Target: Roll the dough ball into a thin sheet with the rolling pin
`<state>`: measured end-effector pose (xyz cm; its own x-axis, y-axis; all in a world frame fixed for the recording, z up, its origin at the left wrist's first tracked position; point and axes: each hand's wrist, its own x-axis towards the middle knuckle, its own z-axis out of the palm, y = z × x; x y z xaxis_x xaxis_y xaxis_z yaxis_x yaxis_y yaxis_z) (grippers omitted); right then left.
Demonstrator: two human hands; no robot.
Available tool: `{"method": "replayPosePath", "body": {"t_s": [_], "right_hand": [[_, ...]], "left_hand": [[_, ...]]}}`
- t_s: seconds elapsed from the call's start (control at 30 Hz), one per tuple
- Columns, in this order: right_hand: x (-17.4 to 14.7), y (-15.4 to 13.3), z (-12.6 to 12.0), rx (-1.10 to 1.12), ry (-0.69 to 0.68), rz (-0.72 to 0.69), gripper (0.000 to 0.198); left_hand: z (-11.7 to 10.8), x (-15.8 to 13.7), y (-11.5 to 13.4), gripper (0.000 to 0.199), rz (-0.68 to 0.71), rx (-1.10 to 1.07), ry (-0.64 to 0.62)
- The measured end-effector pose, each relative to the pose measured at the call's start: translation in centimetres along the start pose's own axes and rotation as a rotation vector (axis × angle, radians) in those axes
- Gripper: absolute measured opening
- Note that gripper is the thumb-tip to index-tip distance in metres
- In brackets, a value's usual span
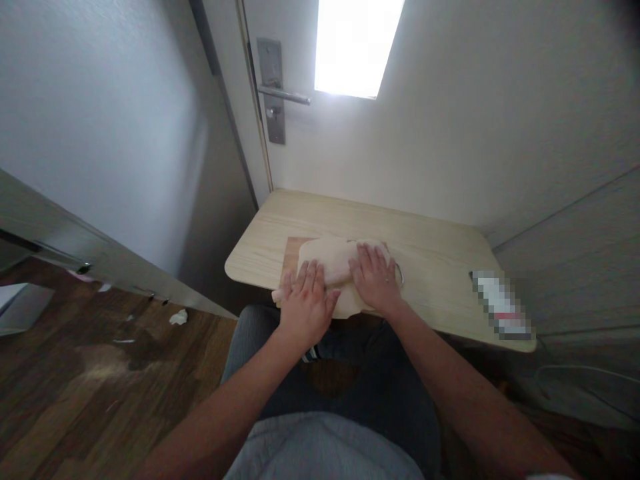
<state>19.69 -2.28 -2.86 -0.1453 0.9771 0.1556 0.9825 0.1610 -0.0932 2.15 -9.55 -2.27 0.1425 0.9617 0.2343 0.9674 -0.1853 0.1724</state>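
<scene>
The dough (pixel 333 263), a pale flattened sheet, lies under both my hands on a brown board (pixel 291 257) at the near edge of the desk (pixel 440 267). My left hand (pixel 307 303) rests flat on its near left part, fingers spread and extended, gripping nothing. My right hand (pixel 375 280) lies flat just beside it, palm down on the right part, fingers likewise straight. A metal ring (pixel 400 273) shows at the outer side of my right hand; whether it belongs to the board I cannot tell. Well to the right of that hand a blurred object (pixel 500 307) lies near the desk's corner. Beyond both hands stands a door (pixel 450 133) with a handle (pixel 283 95). Below my left hand, scraps (pixel 177 317) lie on the wooden floor (pixel 100 373). Risk, as I judge it: the sheet overhangs the near edge, so a push toward me could slide it, or the board, onto my lap; uneven pressure could tear it.
</scene>
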Motion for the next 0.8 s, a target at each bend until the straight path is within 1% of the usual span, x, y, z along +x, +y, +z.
{"method": "replayPosePath", "body": {"t_s": [0.1,0.17,0.37,0.5,0.67,0.73,0.8], "right_hand": [[2.0,-0.5,0.2,-0.001,0.023,-0.018,0.058],[3.6,-1.0,0.5,0.023,0.009,0.003,0.058],[8.4,-2.5,0.8,0.126,-0.124,0.082,0.060],[11.2,-3.4,0.8,0.126,-0.164,0.077,0.060],[13.5,-4.0,1.1,0.109,-0.158,0.037,0.057],[14.0,-4.1,1.2,0.101,-0.146,0.021,0.056],[14.1,-4.1,1.3,0.096,-0.132,0.007,0.056]], "left_hand": [[0.3,1.4,-0.5,0.067,-0.037,-0.003,0.004],[0.3,2.8,-1.1,0.067,-0.056,0.000,0.003],[0.0,6.4,-3.3,0.070,-0.065,0.031,-0.035],[0.2,8.5,-4.9,0.068,-0.053,0.039,-0.072],[0.9,11.1,-6.5,0.063,-0.059,0.025,-0.135],[1.2,11.7,-6.8,0.062,-0.065,0.019,-0.164],[1.4,11.8,-6.8,0.061,-0.065,0.021,-0.154]]}}
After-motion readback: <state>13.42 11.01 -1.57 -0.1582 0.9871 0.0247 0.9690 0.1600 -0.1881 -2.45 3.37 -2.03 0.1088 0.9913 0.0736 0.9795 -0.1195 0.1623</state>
